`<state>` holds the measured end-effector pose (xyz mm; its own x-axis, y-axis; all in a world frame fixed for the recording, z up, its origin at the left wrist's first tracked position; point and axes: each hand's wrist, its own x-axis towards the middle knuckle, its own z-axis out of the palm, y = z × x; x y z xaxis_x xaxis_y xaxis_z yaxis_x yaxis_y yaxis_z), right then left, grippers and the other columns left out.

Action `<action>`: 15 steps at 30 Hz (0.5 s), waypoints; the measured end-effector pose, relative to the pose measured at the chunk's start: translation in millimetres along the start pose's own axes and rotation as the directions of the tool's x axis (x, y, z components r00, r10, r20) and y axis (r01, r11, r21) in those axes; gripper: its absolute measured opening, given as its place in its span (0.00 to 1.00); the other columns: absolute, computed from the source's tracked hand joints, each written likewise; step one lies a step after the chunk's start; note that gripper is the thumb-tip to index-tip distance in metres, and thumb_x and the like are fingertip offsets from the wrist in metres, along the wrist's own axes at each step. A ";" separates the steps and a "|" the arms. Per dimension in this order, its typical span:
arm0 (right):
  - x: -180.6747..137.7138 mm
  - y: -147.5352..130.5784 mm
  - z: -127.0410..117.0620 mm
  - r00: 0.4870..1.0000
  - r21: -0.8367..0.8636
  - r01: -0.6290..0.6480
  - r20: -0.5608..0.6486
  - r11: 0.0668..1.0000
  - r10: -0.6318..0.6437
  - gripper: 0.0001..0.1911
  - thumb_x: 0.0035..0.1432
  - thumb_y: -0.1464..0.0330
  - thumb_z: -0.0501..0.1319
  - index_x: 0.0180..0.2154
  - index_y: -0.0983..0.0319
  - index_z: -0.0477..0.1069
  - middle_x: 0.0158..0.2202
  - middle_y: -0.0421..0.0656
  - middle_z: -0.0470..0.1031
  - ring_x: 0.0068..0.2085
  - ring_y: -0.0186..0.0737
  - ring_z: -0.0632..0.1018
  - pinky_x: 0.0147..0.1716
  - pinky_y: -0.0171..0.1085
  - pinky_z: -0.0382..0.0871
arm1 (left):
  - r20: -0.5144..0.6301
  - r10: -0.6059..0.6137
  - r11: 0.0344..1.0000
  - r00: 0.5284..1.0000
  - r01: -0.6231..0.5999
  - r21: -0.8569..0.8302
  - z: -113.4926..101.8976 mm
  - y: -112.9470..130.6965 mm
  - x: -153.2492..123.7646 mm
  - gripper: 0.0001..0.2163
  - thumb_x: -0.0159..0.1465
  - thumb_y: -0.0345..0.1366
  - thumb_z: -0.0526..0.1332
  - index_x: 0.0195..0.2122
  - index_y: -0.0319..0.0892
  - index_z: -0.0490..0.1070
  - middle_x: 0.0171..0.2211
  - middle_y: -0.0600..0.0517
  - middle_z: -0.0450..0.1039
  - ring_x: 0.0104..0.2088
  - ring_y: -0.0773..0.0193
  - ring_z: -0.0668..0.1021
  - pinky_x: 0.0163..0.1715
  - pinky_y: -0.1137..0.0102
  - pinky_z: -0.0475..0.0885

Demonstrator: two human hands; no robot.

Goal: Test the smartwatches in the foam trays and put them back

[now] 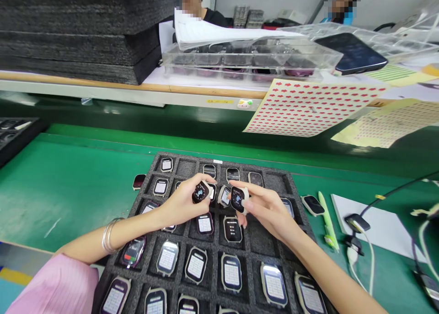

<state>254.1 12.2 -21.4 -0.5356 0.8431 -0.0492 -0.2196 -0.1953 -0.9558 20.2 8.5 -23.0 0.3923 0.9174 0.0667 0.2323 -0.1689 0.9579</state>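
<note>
My left hand (pixel 192 196) pinches a smartwatch (pixel 200 192) without a strap, its dark screen lit with a small picture. Another strapless smartwatch (pixel 238 198), with a pale case and a similar lit face, is held between the thumb and fingers of my right hand (pixel 262 206). Both hands are raised over a black foam tray (pixel 252 254) divided into square pockets. Many pockets hold watches; one with a white screen (pixel 205 223) lies just below my left hand, and one with a dark text list (pixel 232 229) lies below my right.
Right of the tray lie a loose watch (pixel 313 205), a green pen (pixel 327 222), a white pad (pixel 377 227) and cables (pixel 372 259). Another watch (pixel 139 181) rests at its left edge. The shelf above carries foam stacks (pixel 68 35), clear trays (pixel 254 57) and a phone (pixel 353 53). Two people are beyond.
</note>
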 end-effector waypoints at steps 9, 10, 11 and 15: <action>-0.2 0.1 -0.9 1.000 -0.013 -0.012 -0.016 1.000 0.012 0.22 0.59 0.66 0.65 0.55 0.62 0.69 0.28 0.43 0.76 0.24 0.37 0.76 0.26 0.35 0.70 | -0.005 -0.003 1.000 1.000 0.003 0.006 -0.5 -2.9 1.4 0.17 0.58 0.27 0.58 0.49 0.43 0.63 0.33 0.56 0.67 0.31 0.67 0.70 0.34 0.73 0.64; -0.2 0.1 -0.9 1.000 -0.010 -0.014 -0.018 1.000 0.014 0.22 0.59 0.66 0.65 0.55 0.62 0.69 0.28 0.43 0.76 0.24 0.37 0.76 0.25 0.35 0.70 | -0.006 -0.004 1.000 1.000 0.004 0.022 -0.7 -2.8 1.4 0.16 0.58 0.27 0.58 0.48 0.43 0.64 0.33 0.55 0.67 0.32 0.66 0.70 0.34 0.73 0.65; -0.1 0.1 -1.0 1.000 -0.012 -0.016 -0.017 1.000 0.016 0.22 0.59 0.66 0.65 0.55 0.62 0.69 0.27 0.43 0.76 0.24 0.37 0.76 0.24 0.35 0.69 | -0.007 -0.004 0.999 1.000 0.004 0.037 -0.8 -2.7 1.4 0.16 0.58 0.27 0.58 0.48 0.43 0.64 0.34 0.55 0.67 0.33 0.66 0.70 0.35 0.73 0.65; 0.2 -0.1 -1.6 1.000 -0.027 -0.011 -0.006 1.000 0.011 0.23 0.59 0.66 0.65 0.55 0.63 0.69 0.26 0.43 0.76 0.24 0.38 0.76 0.25 0.36 0.70 | -0.005 0.000 0.999 1.000 0.000 0.040 -1.2 -2.2 1.7 0.17 0.58 0.28 0.58 0.49 0.43 0.63 0.34 0.55 0.68 0.33 0.66 0.71 0.34 0.73 0.65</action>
<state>255.3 13.1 -21.7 -0.5327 0.8440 -0.0617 -0.1916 -0.1913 -0.9627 19.2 10.9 -24.7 0.3882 0.9190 0.0681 0.2675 -0.1831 0.9460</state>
